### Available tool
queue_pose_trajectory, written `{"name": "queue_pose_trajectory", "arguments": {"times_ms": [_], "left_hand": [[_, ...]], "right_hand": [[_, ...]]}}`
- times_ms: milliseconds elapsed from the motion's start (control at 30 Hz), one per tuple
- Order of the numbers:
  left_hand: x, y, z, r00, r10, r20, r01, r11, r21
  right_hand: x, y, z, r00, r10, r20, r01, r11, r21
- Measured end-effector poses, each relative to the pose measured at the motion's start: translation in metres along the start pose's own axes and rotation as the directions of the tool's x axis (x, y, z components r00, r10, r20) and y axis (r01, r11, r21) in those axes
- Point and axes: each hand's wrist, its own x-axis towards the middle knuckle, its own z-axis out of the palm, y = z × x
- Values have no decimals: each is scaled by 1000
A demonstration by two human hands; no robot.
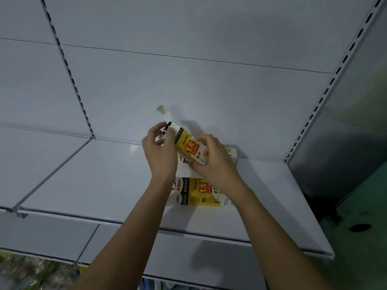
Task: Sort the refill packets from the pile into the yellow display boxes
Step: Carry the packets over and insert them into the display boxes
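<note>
Both hands hold one yellow and white display box point(189, 146) tilted above the white shelf point(94, 185). My left hand point(161, 151) grips its upper left end, where a white flap point(165, 114) sticks up open. My right hand point(213, 160) curls round its lower right end. Under my hands, a second yellow display box point(201, 193) lies flat on the shelf, with a white box panel point(185, 170) above it. Another box edge point(232, 152) peeks out behind my right hand. No loose refill packets are visible.
The shelf's white back panel point(188, 80) rises behind, with slotted uprights at left point(69, 65) and right point(335, 74). A lower shelf point(52, 235) sits below the front edge. Green floor point(360, 206) lies to the right; blurred goods point(31, 271) show at bottom left.
</note>
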Motion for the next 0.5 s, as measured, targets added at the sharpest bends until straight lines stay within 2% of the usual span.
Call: {"name": "queue_pose_trajectory", "arguments": {"times_ms": [67, 133, 167, 233, 300, 367, 433, 500], "left_hand": [[-2, -5, -4, 998, -30, 53, 28, 999, 47], [-5, -13, -12, 989, -9, 148, -15, 987, 159], [-7, -20, -18, 980, 34, 196, -86, 961, 261], [-12, -35, -31, 940, 162, 299, -292, 837, 464], [-19, -45, -43, 852, 248, 461, -477, 732, 487], [-23, -47, -50, 697, 249, 673, -631, 659, 410], [-23, -48, -54, 557, 180, 811, -733, 566, 378], [-17, -47, -57, 488, 117, 865, -790, 481, 381]], "right_hand": [[2, 2, -2, 999, -10, -38, 9, 1000, -19], [4, 7, -13, 1000, -4, -15, 3, 996, -87], [5, 10, -18, 1000, 10, 16, -7, 990, -139], [6, 17, -26, 990, 82, 119, -52, 971, -233], [6, 26, -24, 957, 168, 237, -112, 966, -235], [4, 36, -18, 930, 198, 311, -160, 977, -141], [2, 41, -14, 936, 183, 299, -168, 983, -77], [-4, 43, -13, 959, 148, 243, -109, 980, -165]]}}
